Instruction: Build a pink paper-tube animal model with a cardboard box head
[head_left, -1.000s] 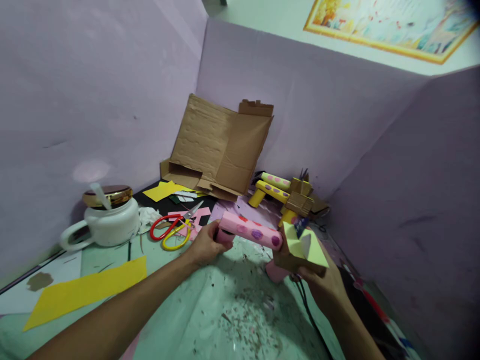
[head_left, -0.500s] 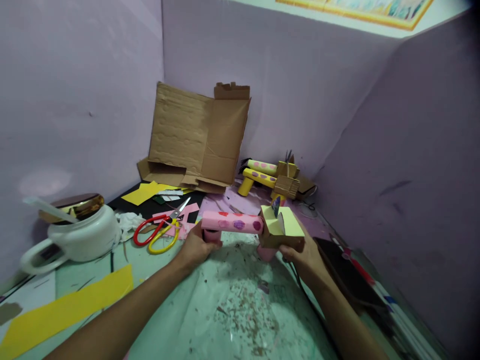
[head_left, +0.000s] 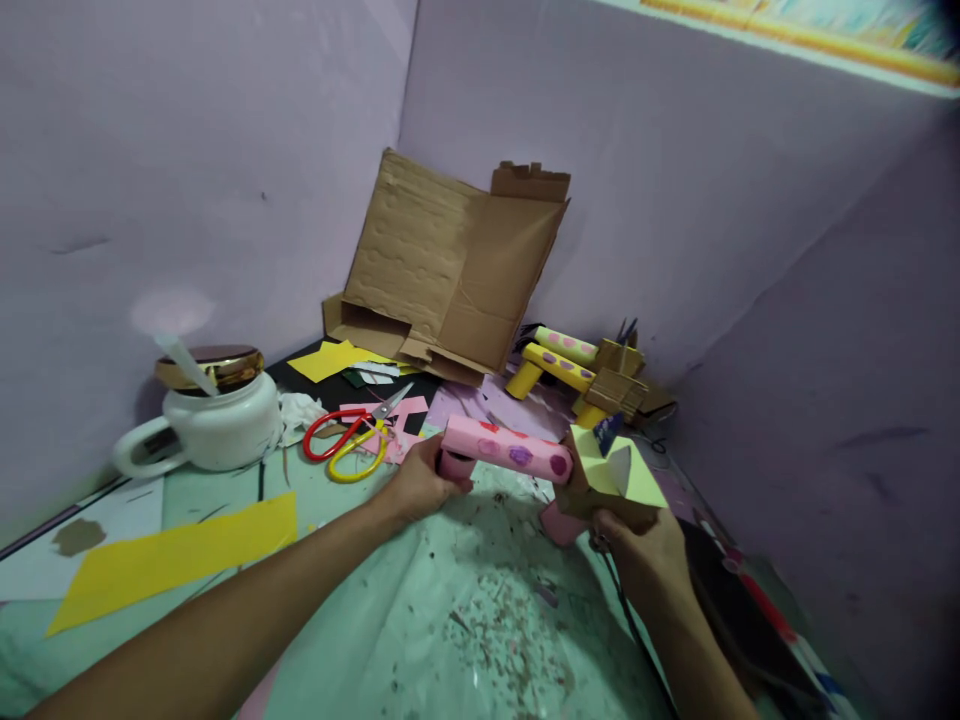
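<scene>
Between my hands is a pink paper-tube craft figure [head_left: 506, 445] with red and purple spots and short pink tube legs. Its right end carries a cardboard box head [head_left: 615, 470] topped with pale yellow paper and a dark blue pointed piece. My left hand [head_left: 427, 480] grips the leg at the left end. My right hand [head_left: 645, 545] holds the box head from below, thumb on its near side. A dark cord runs down beside my right wrist. The fingertips of both hands are partly hidden behind the figure.
Red- and yellow-handled scissors [head_left: 360, 440] lie on pink scraps, left of the figure. A white mug [head_left: 225, 425] and a yellow paper strip [head_left: 180, 555] are farther left. Behind stand an opened cardboard box [head_left: 450, 265] and yellow spotted tube figures [head_left: 559, 368]. Small debris litters the green tabletop [head_left: 360, 620].
My view has turned and tilted, so the surroundings appear shifted right. The figure now slants down toward its box head in the picture. Both hands keep their hold.
</scene>
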